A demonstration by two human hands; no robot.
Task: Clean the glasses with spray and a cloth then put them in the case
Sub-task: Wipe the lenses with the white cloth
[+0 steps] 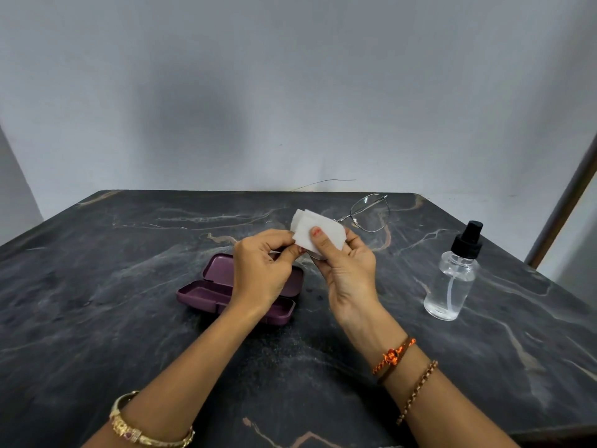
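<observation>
Thin metal-framed glasses (370,213) are held up above the dark marble table (129,318). One lens sticks out to the upper right; the other is wrapped in a white cloth (310,232). My right hand (345,266) pinches the cloth over that lens, thumb on top. My left hand (261,266) pinches the glasses' frame at the cloth's left edge. A purple glasses case (210,286) lies open on the table below my left hand, partly hidden by it. A clear spray bottle (452,279) with a black nozzle stands upright to the right.
The table's far edge meets a plain grey wall (290,92). A thin wire (323,182) lies along that edge. A brown post (568,195) leans at the far right.
</observation>
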